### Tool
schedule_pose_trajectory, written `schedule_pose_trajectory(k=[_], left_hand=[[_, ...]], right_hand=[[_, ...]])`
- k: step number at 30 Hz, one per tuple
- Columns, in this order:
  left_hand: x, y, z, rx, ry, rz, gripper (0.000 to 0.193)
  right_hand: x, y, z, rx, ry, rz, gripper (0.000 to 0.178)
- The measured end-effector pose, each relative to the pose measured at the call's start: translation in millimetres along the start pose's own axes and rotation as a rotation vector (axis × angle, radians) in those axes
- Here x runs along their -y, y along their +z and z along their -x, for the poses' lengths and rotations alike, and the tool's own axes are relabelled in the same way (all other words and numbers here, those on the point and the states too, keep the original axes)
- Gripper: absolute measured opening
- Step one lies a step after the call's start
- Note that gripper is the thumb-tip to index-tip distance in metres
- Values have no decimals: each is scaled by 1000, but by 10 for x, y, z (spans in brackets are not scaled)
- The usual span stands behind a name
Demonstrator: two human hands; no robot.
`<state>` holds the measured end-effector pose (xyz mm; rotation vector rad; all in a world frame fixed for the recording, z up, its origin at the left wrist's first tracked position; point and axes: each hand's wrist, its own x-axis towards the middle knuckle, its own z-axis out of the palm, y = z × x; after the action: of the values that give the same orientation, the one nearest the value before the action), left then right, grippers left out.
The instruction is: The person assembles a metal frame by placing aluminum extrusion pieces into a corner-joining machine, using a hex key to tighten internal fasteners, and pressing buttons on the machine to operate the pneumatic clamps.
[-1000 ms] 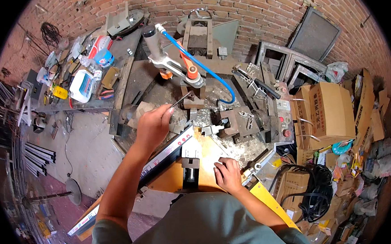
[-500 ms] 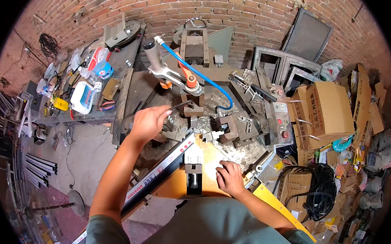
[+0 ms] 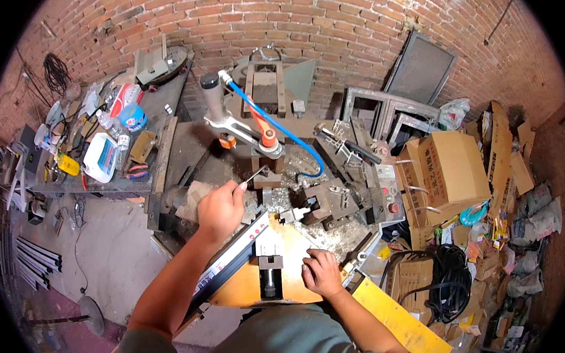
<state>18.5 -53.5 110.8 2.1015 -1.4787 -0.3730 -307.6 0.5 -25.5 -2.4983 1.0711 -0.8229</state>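
Note:
My left hand (image 3: 222, 209) is closed around a thin metal rod (image 3: 254, 175), its forearm reaching over a long white-and-dark profile (image 3: 238, 245). The rod's far tip meets or sits just in front of a dark metal block (image 3: 267, 179) below the machine's arm; the exact contact is too small to tell. My right hand (image 3: 322, 272) rests on the orange board (image 3: 294, 253) with its fingers apart and slightly bent, holding nothing. Between my hands, a grey clamp block (image 3: 270, 262) sits in a slot in the board. A small silver fitting (image 3: 294, 214) lies beyond it.
A machine arm with a dark-topped cylinder (image 3: 213, 96) and a blue hose (image 3: 289, 134) stands behind the block. At left, a bench carries bottles and a white jug (image 3: 101, 157). Cardboard boxes (image 3: 450, 169) and a black cable coil (image 3: 445, 280) crowd the right.
The view has shifted, so the scene sits further left and lower. Relative to the block, my left hand has come nearer me and right, and the rod slants more steeply. My right hand stays on the board.

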Motion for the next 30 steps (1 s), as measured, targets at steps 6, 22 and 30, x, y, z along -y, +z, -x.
schedule_pose_trajectory(k=[6, 22, 30], left_hand=[[-61, 33, 45, -115, 12, -38, 35], [-65, -130, 55, 18, 108, -172, 33], [63, -342, 69, -62, 276, 51, 48]], right_hand=[[-23, -21, -13, -38, -9, -81, 16], [652, -202, -1445, 36, 346, -1143, 23], [1134, 601, -2317, 264, 721, -2029, 82]])
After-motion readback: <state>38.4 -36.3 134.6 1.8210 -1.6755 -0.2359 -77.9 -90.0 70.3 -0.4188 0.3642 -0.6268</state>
